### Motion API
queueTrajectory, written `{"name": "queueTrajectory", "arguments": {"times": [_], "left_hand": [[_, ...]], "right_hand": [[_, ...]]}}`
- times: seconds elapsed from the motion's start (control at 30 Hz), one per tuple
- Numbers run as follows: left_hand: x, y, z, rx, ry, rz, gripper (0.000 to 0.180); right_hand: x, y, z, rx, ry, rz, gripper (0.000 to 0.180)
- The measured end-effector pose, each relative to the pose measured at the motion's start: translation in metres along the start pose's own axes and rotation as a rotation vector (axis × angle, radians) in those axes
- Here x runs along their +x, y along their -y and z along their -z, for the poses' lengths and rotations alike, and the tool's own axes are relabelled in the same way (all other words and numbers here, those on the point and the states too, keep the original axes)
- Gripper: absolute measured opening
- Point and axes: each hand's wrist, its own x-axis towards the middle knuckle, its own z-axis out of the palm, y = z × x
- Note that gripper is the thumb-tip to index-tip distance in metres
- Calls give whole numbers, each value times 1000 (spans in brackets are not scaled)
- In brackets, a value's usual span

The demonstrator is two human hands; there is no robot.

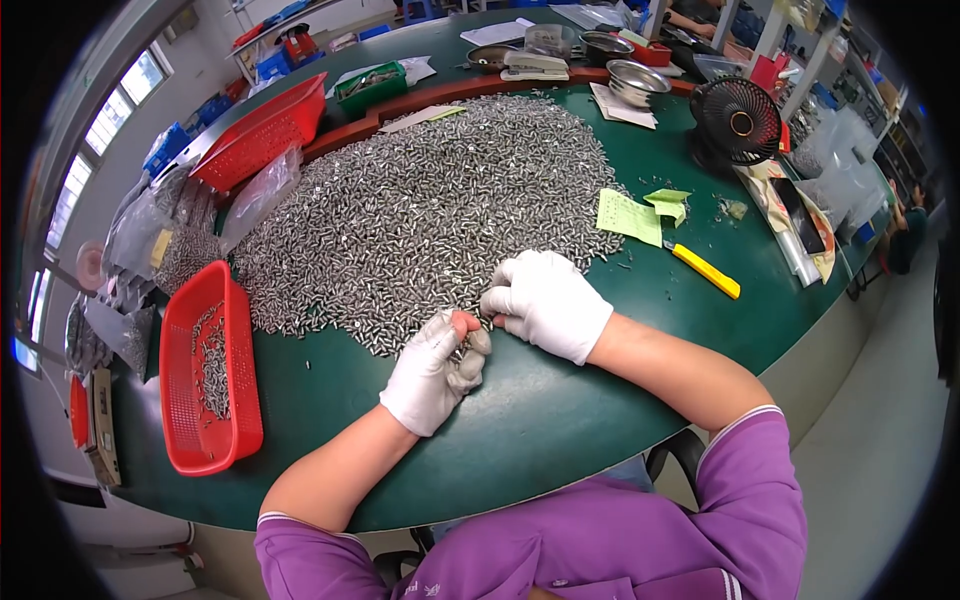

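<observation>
A broad heap of small silvery metal pins [420,200] covers much of the green table. At its near edge my left hand [432,375], in a white glove with bare fingertips showing, is curled closed, palm turned up. A few of the metal pins seem to lie between its thumb and fingers. Just to its right, my right hand [550,303], also in a white glove, has its fingers bent and pinched together against the heap's edge. Its fingertips almost meet the left thumb, and what they hold is hidden.
Left of the heap stands a red basket [245,400] with some pins inside; another red basket [265,130] sits farther back. To the right lie a yellow utility knife [705,272], a green paper note [628,217], a black fan [738,120] and a phone [797,214]. Metal bowls [638,82] stand behind.
</observation>
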Motion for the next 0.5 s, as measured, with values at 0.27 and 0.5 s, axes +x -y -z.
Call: {"name": "queueTrajectory", "arguments": {"times": [0.27,0.5], "left_hand": [[0,-2,2,17,62,16,16],[2,-3,6,112,174,107,21]], "right_hand": [[1,0,8,5,1,-73,14],[1,8,17,294,-121,34,20]]}}
